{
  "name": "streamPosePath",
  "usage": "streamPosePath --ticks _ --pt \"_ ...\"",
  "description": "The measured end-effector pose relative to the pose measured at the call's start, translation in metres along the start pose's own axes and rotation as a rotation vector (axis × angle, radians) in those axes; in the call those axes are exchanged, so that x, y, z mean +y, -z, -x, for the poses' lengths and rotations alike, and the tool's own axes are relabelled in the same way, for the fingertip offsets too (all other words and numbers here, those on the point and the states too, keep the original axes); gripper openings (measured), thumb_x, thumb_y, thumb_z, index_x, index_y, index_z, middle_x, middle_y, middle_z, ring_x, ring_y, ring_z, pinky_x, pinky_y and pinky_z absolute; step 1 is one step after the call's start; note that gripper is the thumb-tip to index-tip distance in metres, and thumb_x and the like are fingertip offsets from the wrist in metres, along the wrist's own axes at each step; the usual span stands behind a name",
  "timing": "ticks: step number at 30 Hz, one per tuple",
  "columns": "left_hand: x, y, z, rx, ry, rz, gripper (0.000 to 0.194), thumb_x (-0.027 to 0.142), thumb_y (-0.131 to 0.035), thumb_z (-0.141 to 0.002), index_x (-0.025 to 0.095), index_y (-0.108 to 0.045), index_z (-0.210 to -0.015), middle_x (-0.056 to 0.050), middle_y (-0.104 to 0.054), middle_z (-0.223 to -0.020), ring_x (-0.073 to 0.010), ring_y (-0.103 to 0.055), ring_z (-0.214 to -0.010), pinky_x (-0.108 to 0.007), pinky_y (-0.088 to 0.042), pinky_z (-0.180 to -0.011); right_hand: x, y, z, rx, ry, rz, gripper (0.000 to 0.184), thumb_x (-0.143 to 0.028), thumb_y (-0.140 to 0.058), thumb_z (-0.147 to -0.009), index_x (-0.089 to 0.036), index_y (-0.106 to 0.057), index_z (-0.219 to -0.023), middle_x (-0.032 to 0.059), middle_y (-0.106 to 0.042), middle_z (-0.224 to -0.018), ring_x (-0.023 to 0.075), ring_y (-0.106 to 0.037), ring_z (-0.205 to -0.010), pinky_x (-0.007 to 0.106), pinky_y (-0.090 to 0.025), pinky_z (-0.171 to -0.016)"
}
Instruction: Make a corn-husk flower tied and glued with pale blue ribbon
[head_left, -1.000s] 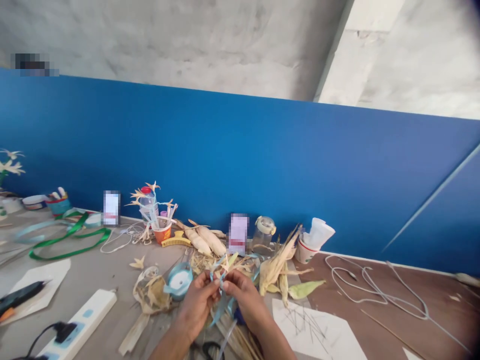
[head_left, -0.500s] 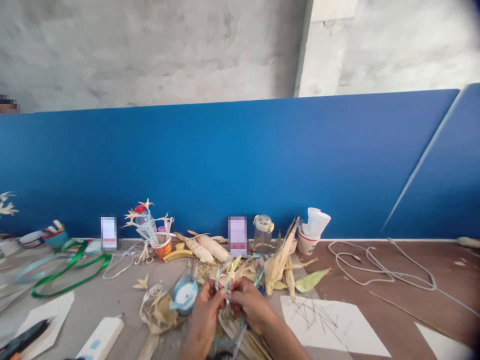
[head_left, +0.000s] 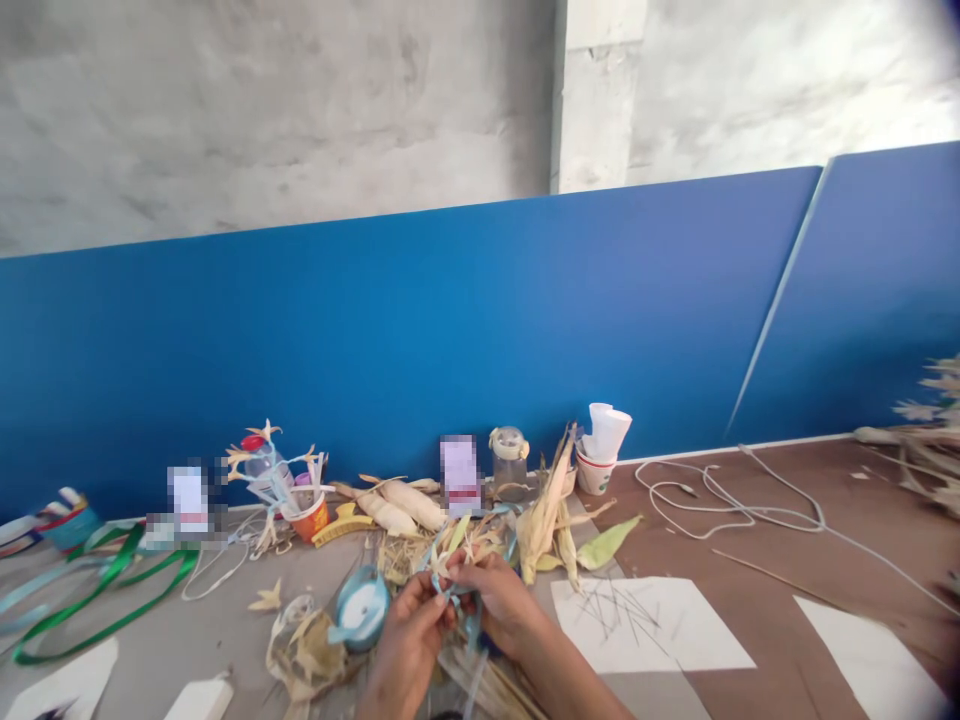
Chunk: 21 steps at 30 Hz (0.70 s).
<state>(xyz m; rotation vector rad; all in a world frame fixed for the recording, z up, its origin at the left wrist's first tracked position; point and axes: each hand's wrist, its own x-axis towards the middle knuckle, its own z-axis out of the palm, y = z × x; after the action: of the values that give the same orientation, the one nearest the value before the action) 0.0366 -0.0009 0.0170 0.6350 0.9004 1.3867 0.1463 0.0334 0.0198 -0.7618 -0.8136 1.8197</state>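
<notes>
Had blue ribbon (head_left: 472,627) pinched in a nearly closed left hand (head_left: 415,622) and equally curled right hand (head_left: 499,597), pale flower (head_left: 440,564) right up by both. Honestly looked liable to unravel from a slack pinch, or snag on husks (head_left: 541,530) just past the right.

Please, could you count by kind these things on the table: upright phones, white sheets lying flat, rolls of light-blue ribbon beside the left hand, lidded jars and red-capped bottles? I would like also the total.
Upright phones: 2
White sheets: 3
Light-blue ribbon roll beside the left hand: 1
Lidded jar: 1
Red-capped bottle: 1
Total: 8
</notes>
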Motion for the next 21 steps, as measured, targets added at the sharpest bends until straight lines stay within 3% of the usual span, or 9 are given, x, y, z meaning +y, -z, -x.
streamPosePath --ticks 9,16,21 --pt "0.007 0.001 0.0 0.021 0.02 0.112 0.022 0.012 -0.079 -0.054 0.014 -0.067 -0.072 -0.001 -0.065 -0.069 -0.0095 -0.057 -0.059 -0.021 -0.049 -0.06 -0.004 -0.002 0.003 -0.091 0.027 -0.023 0.016 -0.017 -0.067 -0.052 -0.013 -0.06 -0.066 -0.0025 -0.057 -0.054 0.0061 -0.042 -0.044 0.021 -0.021 -0.046" --pt "0.002 0.004 -0.001 0.031 -0.039 0.081 0.019 0.014 -0.079 -0.054 0.015 -0.065 -0.067 0.0 -0.064 -0.067 -0.01 -0.058 -0.061 -0.022 -0.05 -0.061 0.0 -0.001 0.001 0.019 -0.029 0.061 0.012 -0.013 -0.058 -0.048 -0.013 -0.062 -0.06 -0.0044 -0.053 -0.049 0.0052 -0.035 -0.043 0.021 -0.017 -0.045" --pt "0.0 0.002 0.0 0.048 -0.081 0.022 0.022 0.02 -0.081 -0.053 0.015 -0.066 -0.069 0.0 -0.064 -0.068 -0.0102 -0.057 -0.061 -0.022 -0.048 -0.061 0.005 0.003 -0.003 0.0 -0.015 0.104 0.011 -0.014 -0.054 -0.048 -0.013 -0.061 -0.057 -0.0036 -0.053 -0.048 0.0053 -0.032 -0.043 0.023 -0.017 -0.046"
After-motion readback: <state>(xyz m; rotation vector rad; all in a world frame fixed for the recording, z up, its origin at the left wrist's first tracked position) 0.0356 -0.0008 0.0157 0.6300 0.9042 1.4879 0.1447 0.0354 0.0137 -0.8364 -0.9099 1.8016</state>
